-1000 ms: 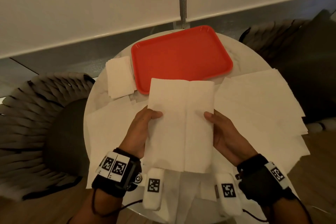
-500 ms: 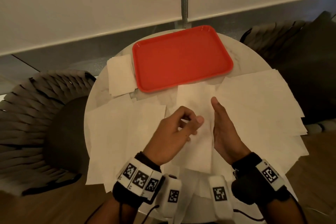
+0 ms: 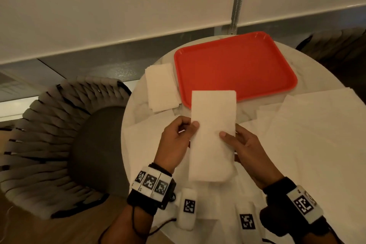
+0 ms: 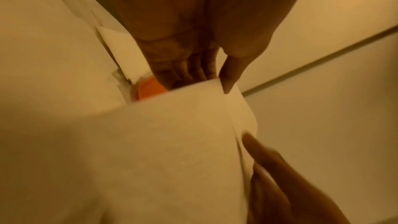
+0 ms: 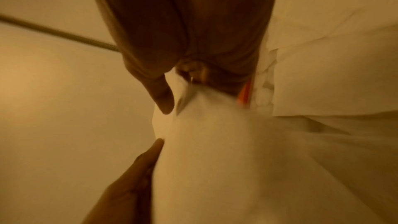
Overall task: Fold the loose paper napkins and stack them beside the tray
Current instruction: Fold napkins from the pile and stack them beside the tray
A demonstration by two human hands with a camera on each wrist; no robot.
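wrist bands (image 3: pixel 151 182): black bands with white square marker tags; black-and-white code patterns only, no readable words.
left hand (image 3: pixel 176 140): thumb on top and fingers curled under the napkin's left long edge, pinching it; likely to keep the layers lined up.
right hand (image 3: pixel 240 145): thumb on top near the right long edge, fingers underneath, gripping the same napkin; seemed to steady the other side.
napkin (image 3: pixel 213 134): folded into a long narrow strip, held off the worktop between both hands, far end overlapping the tray's near rim in head view; probably one more fold due.
loose napkins (image 3: pixel 309 134): open sheets spread flat over the worktop either side of the hands, waiting to be folded.
worktop (image 3: pixel 309 61): round, pale.
stack (image 3: pixel 161 87): folded napkins piled just beside the tray's left edge, the drop spot.
tray (image 3: pixel 233 69): red, nothing on it; no brand or label seen.
writing: none readable anywhere.
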